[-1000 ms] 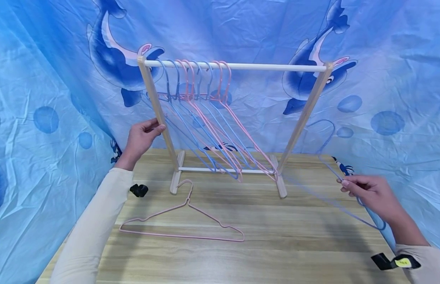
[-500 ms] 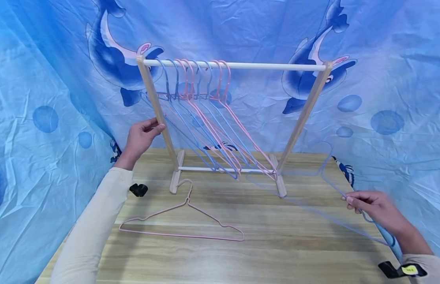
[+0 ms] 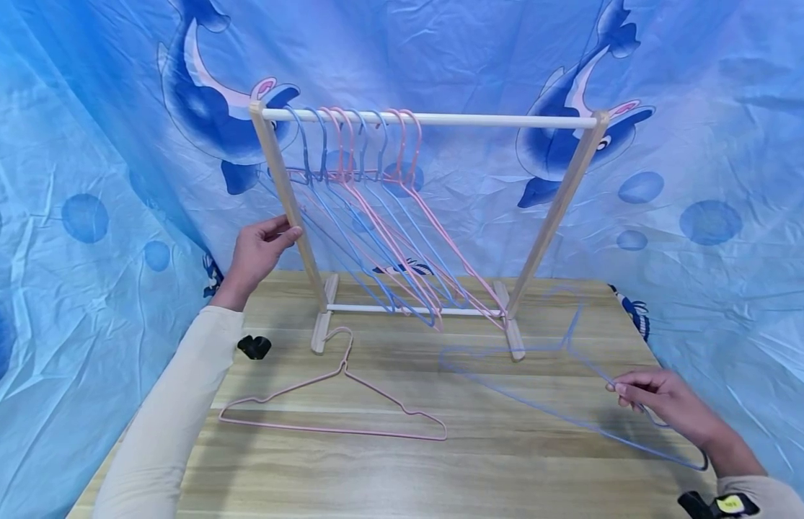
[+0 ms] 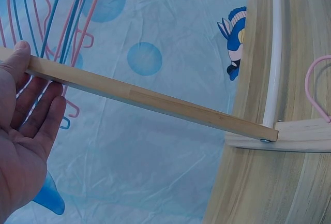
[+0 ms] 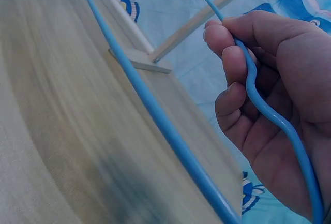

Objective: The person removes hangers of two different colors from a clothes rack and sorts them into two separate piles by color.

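A small clothes rack stands on the table, with a white top rod (image 3: 492, 122) between two wooden posts. My left hand (image 3: 259, 252) holds the left post (image 3: 308, 270) between thumb and fingers; in the left wrist view the thumb lies over the post (image 4: 129, 92), fingers behind. At the right, my right hand (image 3: 664, 400) pinches one shoulder of a blue clothes hanger (image 5: 276, 115). That hanger's hook points away over the table, right of the rack. Several pink and blue hangers (image 3: 440, 227) hang from the rod's left half.
One pink hanger (image 3: 332, 432) lies flat on the wooden table (image 3: 505, 476) in front of the rack, hook toward the left foot (image 3: 320, 333). A blue dolphin-print curtain (image 3: 453, 65) closes off the back and sides. A white lower bar (image 3: 356, 310) joins the rack's feet.
The right hand has lowered the blue hanger and turned it, so its hook now sits lower and further left, close over the table. The left hand and rack stay put.
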`<state>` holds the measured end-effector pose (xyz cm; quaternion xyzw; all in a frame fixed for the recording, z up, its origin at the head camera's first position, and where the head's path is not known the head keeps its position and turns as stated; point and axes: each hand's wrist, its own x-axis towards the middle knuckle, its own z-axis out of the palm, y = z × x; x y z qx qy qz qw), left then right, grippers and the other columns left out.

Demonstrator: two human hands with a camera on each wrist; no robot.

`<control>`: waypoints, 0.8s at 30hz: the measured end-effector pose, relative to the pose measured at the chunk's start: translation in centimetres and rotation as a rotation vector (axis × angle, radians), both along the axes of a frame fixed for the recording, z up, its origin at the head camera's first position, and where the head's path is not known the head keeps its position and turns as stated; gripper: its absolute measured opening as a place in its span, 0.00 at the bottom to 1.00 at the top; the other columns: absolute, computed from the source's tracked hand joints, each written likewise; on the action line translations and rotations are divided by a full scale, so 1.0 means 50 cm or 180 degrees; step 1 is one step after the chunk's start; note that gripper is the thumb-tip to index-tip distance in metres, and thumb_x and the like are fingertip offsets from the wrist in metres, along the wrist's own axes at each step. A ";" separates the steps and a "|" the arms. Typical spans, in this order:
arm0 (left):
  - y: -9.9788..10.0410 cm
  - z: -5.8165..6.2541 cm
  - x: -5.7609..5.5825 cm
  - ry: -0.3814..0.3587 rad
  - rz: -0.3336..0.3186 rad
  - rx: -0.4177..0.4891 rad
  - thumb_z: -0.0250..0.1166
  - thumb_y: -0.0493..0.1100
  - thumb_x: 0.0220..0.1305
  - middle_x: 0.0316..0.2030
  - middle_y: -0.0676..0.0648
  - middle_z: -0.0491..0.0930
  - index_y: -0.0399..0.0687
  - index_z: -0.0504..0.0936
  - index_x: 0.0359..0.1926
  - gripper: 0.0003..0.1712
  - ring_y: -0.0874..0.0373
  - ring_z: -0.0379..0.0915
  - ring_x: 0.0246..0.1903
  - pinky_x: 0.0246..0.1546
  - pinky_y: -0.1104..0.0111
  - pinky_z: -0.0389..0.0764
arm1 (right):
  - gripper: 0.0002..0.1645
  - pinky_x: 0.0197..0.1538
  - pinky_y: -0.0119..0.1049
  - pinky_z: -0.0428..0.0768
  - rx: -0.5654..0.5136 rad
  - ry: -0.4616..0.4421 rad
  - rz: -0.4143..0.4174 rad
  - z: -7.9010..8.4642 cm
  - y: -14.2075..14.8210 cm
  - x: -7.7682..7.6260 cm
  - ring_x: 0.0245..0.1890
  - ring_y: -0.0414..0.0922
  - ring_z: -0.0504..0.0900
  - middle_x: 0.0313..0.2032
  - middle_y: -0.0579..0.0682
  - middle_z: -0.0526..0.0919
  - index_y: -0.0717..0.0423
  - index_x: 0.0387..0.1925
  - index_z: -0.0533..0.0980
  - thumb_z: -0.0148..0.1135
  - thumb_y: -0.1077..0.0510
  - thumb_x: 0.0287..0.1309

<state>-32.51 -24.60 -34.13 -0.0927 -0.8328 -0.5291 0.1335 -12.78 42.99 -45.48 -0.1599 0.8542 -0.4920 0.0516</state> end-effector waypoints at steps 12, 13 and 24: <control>0.000 -0.002 -0.005 -0.0048 0.0011 0.0024 0.64 0.59 0.71 0.59 0.39 0.82 0.52 0.77 0.69 0.31 0.52 0.80 0.57 0.63 0.55 0.78 | 0.16 0.26 0.47 0.72 -0.0359 -0.0478 0.0320 -0.045 0.024 0.000 0.24 0.45 0.77 0.29 0.50 0.83 0.74 0.51 0.80 0.48 0.68 0.77; 0.000 -0.001 -0.004 -0.0044 0.0009 0.0020 0.64 0.59 0.71 0.59 0.39 0.82 0.53 0.77 0.69 0.31 0.52 0.80 0.57 0.63 0.55 0.79 | 0.16 0.26 0.46 0.74 -0.0347 -0.0510 0.0333 -0.047 0.025 -0.001 0.24 0.45 0.77 0.29 0.49 0.84 0.74 0.51 0.80 0.48 0.67 0.77; 0.003 0.001 0.000 0.0019 0.0016 0.0019 0.64 0.61 0.70 0.59 0.38 0.82 0.50 0.78 0.68 0.33 0.53 0.80 0.56 0.63 0.56 0.78 | 0.20 0.31 0.38 0.81 0.0021 -0.0789 0.0180 -0.065 0.033 -0.017 0.25 0.39 0.79 0.29 0.46 0.84 0.80 0.51 0.77 0.52 0.62 0.77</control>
